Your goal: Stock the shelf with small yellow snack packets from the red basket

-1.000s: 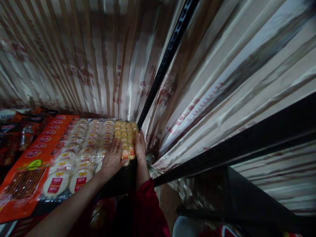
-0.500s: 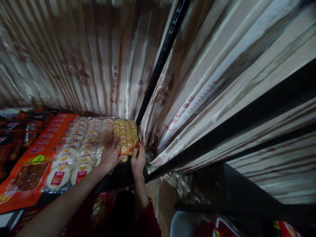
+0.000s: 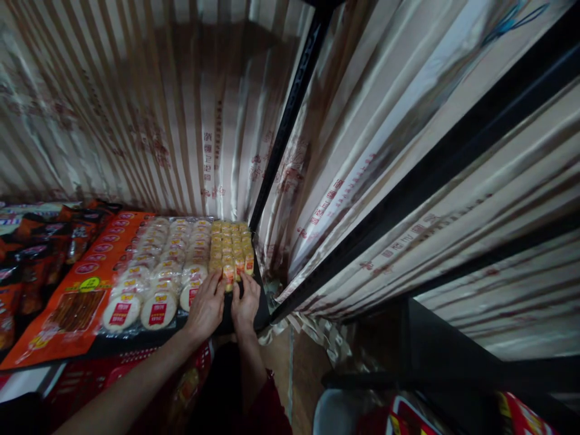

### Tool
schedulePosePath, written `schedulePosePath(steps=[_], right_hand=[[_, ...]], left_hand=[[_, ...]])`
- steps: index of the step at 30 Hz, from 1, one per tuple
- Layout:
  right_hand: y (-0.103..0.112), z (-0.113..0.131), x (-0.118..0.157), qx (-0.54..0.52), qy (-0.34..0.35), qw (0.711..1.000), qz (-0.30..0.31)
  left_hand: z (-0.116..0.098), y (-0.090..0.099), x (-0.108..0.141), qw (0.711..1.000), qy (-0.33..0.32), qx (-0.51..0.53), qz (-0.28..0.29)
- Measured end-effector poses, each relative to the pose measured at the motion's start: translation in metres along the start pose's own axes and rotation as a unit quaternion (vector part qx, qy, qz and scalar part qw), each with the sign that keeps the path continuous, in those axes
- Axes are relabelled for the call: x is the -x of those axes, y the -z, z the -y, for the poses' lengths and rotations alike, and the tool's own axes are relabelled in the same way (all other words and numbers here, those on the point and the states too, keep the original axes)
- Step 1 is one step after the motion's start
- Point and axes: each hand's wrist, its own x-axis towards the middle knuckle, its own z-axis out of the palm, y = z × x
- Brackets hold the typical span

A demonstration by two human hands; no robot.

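Note:
Rows of small yellow wrapped snack packets (image 3: 233, 244) fill the right end of a dark shelf. My left hand (image 3: 209, 307) is at the front of these rows, its fingers bent together against the left side of a front packet. On the right, my right hand (image 3: 246, 303) presses its closed fingers and thumb against the front packets close by. The fingers hide part of the packets they touch. Just left of the yellow rows lie columns of round white rice crackers (image 3: 158, 311) in clear wrappers, overlapping one another.
Left of the crackers lies a large orange snack bag (image 3: 58, 323), with black and orange packets (image 3: 45, 241) beyond it. A black upright post (image 3: 290, 121) and pleated curtains (image 3: 217, 109) stand behind. A red basket (image 3: 86, 380) is below the shelf.
My left hand has moved off the crackers to the yellow packets' front edge. My right hand has shifted from the rows' right side to the front, closer to my left hand.

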Motion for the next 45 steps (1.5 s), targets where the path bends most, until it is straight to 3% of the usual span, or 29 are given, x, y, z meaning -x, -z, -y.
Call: schedulePosePath(steps=[4, 11, 19, 25, 45], right_hand=[[-0.003, 0.004, 0.008, 0.01, 0.007, 0.999, 0.035], [-0.008, 0.004, 0.016, 0.05, 0.003, 0.998, 0.032], [-0.014, 0.003, 0.016, 0.077, -0.005, 0.997, 0.022], [-0.013, 0.006, 0.017, 0.089, 0.003, 0.995, 0.036], [-0.015, 0.0, 0.017, 0.043, -0.025, 0.999, 0.019]], left_hand=[[-0.009, 0.001, 0.015, 0.999, 0.01, 0.024, 0.034], [-0.016, 0.003, 0.026, 0.98, 0.101, 0.141, 0.094], [-0.013, 0.01, 0.017, 0.974, 0.119, 0.163, 0.098], [-0.014, 0.012, 0.011, 0.962, 0.148, 0.174, 0.147], [-0.014, -0.011, 0.004, 0.956, 0.153, 0.226, 0.108]])
